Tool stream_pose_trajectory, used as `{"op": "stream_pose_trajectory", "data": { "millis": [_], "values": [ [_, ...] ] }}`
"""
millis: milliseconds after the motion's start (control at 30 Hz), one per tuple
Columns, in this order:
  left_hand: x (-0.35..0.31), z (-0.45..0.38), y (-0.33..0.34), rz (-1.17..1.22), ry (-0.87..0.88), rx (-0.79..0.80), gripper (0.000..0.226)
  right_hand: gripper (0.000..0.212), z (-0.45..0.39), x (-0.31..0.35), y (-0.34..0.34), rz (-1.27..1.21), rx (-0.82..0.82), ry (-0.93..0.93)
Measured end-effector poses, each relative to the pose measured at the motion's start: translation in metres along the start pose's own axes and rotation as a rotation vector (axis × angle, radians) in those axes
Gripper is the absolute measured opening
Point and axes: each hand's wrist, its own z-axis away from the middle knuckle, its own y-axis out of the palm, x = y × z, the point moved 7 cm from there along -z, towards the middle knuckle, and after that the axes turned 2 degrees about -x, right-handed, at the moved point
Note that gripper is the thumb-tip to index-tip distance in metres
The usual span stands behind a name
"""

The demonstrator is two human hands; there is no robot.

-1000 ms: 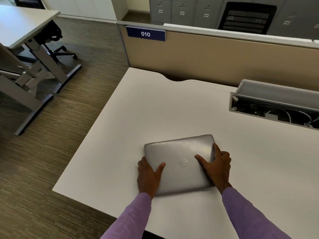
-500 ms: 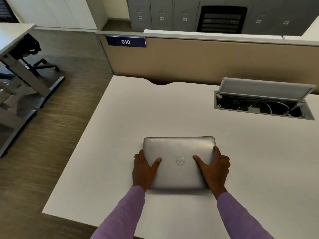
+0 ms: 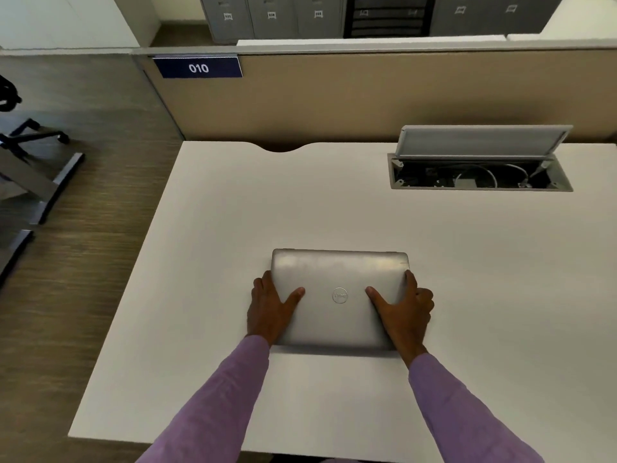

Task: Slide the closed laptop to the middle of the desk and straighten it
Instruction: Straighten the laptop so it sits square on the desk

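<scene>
Closed silver metal laptop (image 3: 339,297) flat on white rectangular desk (image 3: 467,262), left of middle, edges near square. Risk: uneven push skews it; palms slipping on smooth lid. Left hand (image 3: 271,307) and right hand (image 3: 402,310) clasp side edges, thumbs spread on lid, fingers wrapped.

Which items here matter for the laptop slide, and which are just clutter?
In the job: laptop, closed; left hand and right hand gripping its sides; desk.

Just there: open cable box with raised lid, sign 010, partition, filing cabinets, chair base.
</scene>
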Motion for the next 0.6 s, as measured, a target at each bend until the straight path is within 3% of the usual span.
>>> {"op": "stream_pose_trajectory", "data": {
  "millis": [600],
  "values": [
    [0.0070,0.0050,0.0095,-0.055,-0.014,-0.008,0.081,0.098,-0.0085,-0.0098,0.0082,0.090,0.023,-0.054]
  ]
}}
